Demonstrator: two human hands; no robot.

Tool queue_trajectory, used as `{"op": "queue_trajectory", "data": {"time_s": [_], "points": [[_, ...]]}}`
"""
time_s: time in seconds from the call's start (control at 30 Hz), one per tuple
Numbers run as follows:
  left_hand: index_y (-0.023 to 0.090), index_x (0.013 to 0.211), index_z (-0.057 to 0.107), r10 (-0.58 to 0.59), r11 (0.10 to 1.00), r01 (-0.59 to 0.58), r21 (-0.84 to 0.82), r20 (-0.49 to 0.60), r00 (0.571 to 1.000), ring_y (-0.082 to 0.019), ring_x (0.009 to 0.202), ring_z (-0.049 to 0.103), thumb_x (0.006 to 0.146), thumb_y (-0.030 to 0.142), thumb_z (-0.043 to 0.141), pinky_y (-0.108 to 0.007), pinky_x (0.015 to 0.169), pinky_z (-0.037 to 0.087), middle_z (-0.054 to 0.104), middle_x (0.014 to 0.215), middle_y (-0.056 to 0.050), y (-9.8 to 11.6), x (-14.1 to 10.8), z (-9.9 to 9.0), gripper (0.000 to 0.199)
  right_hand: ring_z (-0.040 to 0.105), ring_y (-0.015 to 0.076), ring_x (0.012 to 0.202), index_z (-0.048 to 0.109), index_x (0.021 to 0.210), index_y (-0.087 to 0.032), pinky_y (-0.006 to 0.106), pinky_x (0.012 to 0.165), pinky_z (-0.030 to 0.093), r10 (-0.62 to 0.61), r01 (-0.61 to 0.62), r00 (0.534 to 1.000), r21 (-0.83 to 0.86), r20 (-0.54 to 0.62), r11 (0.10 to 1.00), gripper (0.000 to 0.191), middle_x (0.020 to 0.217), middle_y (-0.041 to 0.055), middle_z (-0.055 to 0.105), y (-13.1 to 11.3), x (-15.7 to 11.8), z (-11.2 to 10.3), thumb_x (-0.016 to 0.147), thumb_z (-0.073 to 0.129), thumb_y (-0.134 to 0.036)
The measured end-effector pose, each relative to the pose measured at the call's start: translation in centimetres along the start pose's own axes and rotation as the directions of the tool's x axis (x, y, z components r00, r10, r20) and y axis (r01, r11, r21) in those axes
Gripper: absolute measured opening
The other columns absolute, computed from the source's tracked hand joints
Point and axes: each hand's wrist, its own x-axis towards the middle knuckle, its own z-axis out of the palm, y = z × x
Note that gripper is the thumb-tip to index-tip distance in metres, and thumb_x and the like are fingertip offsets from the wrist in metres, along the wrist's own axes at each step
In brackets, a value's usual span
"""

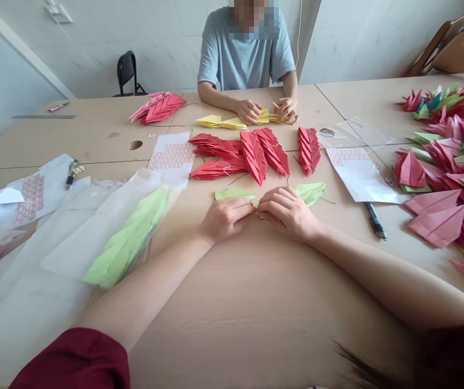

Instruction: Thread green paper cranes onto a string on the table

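Observation:
My left hand [227,217] and my right hand [286,212] meet over the table, fingertips almost touching. Both are closed in a pinch on a green folded paper strip, whose left end [234,193] and right end [311,193] stick out behind the hands. The fingers cover its middle. A thin string pokes out near the right end. Just beyond lie several red folded paper pieces [253,158], with another red folded piece [308,151] apart to the right.
Plastic bags with a green folded piece [128,237] lie left. Printed sheets [172,156] and a black pen [375,220] flank the work. Folded paper piles [434,216] fill the right. Opposite, a person in a blue shirt [246,54] handles yellow folded paper [232,123].

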Motion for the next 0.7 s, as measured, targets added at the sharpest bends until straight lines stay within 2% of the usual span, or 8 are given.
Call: {"op": "queue_trajectory", "data": {"time_s": [0.1, 0.2, 0.47, 0.7], "points": [[0.021, 0.095, 0.068, -0.064, 0.998, 0.063, -0.008, -0.055, 0.996, -0.015, 0.084, 0.061, 0.089, 0.023, 0.060, -0.027, 0.076, 0.049, 0.069, 0.091, -0.004, -0.36, 0.14, 0.04, 0.010, 0.059, 0.0190, 0.089, 0.058, 0.095, -0.020, 0.035, 0.080, 0.045, 0.084, -0.080, 0.994, 0.046, -0.071, 0.996, 0.007, 0.092, 0.0055, 0.066, 0.22, -0.14, 0.16, 0.093, 0.052, -0.018], [0.021, 0.094, 0.069, -0.102, 0.995, 0.101, -0.021, -0.097, 0.990, -0.016, 0.083, 0.059, 0.087, 0.026, 0.064, -0.028, 0.077, 0.049, 0.068, 0.090, -0.005, -0.57, 0.33, 0.07, 0.010, 0.059, 0.0191, 0.086, 0.057, 0.093, -0.020, 0.036, 0.078, 0.046, 0.132, -0.121, 0.983, 0.090, -0.130, 0.989, 0.005, 0.089, 0.0058, 0.065, 0.33, -0.17, 0.23, 0.092, 0.053, -0.017], [0.018, 0.084, 0.063, -0.110, 0.993, 0.110, -0.046, -0.005, 0.994, -0.017, 0.079, 0.056, 0.092, 0.025, 0.054, -0.030, 0.073, 0.045, 0.066, 0.083, -0.004, -0.43, 0.37, 0.03, 0.014, 0.060, 0.0186, 0.085, 0.058, 0.092, -0.021, 0.036, 0.079, 0.046, 0.133, -0.122, 0.987, 0.115, -0.093, 0.986, 0.007, 0.087, 0.0049, 0.066, -0.08, -0.05, 0.21, 0.091, 0.052, -0.016], [0.018, 0.082, 0.063, -0.112, 0.993, 0.110, -0.044, -0.040, 0.993, -0.016, 0.077, 0.058, 0.091, 0.025, 0.056, -0.029, 0.073, 0.046, 0.066, 0.080, -0.003, -0.60, 0.36, 0.01, 0.013, 0.061, 0.0173, 0.084, 0.060, 0.092, -0.021, 0.034, 0.078, 0.044, 0.119, -0.114, 0.983, 0.044, -0.137, 0.993, 0.002, 0.086, 0.0030, 0.068, 0.21, -0.22, 0.24, 0.090, 0.059, -0.020]]}}
